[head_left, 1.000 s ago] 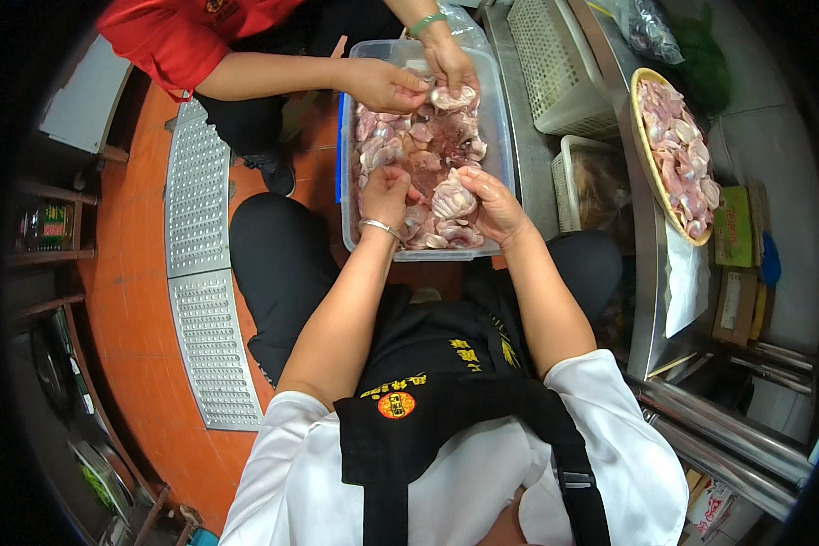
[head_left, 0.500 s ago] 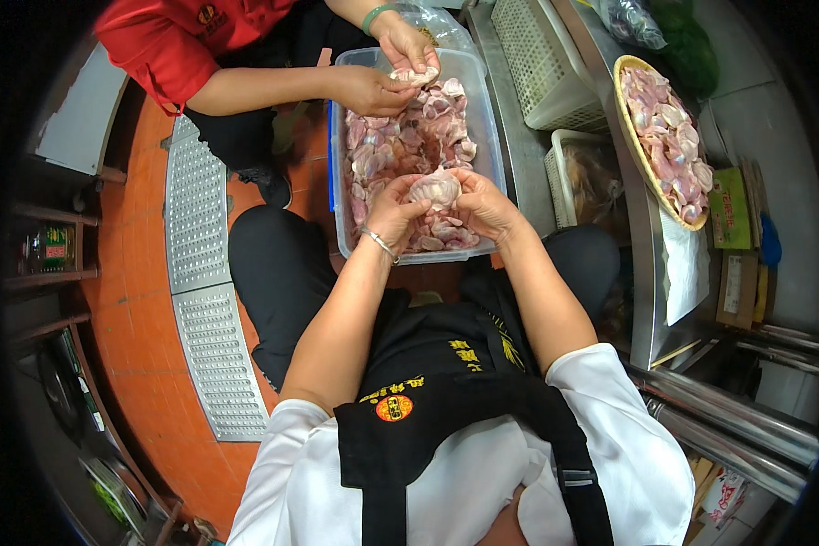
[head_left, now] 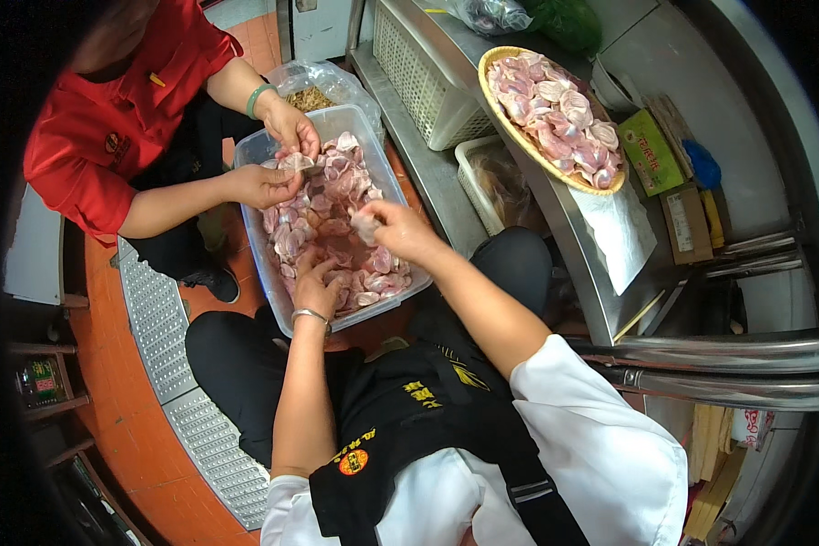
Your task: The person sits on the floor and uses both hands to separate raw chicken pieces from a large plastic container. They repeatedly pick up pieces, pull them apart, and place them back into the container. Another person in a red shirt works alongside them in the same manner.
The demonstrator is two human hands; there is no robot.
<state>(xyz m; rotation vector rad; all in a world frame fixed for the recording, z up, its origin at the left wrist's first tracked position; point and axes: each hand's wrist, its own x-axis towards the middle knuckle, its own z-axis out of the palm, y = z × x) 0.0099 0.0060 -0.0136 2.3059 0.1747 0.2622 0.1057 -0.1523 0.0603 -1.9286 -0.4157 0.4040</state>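
A translucent plastic tub (head_left: 373, 314) stands between my knees, full of pink, bluish-sheened meat pieces (head_left: 291, 238) that look like gizzards. My right hand (head_left: 400, 229) is over the tub's right half, pinching a pale, thin meat piece (head_left: 366, 227), slightly blurred. Down at the near left part of the tub, my left hand (head_left: 316, 289), with a bracelet at its wrist, has its fingers apart among the pieces. Opposite, a person in red holds another meat piece (head_left: 296, 162) between both hands over the tub's far left corner.
On the steel counter (head_left: 555, 214) at right, a round woven tray (head_left: 505, 123) holds more such pieces. White perforated baskets (head_left: 428, 77) stand beside the tub, and a clear plastic bag (head_left: 332, 84) lies behind it. Metal grating (head_left: 205, 419) runs along the floor at left.
My hands were together on one meat piece; now they are apart, the left lowered into the tub, the right moved aside with a piece. The view has turned, shifting the tub leftward.
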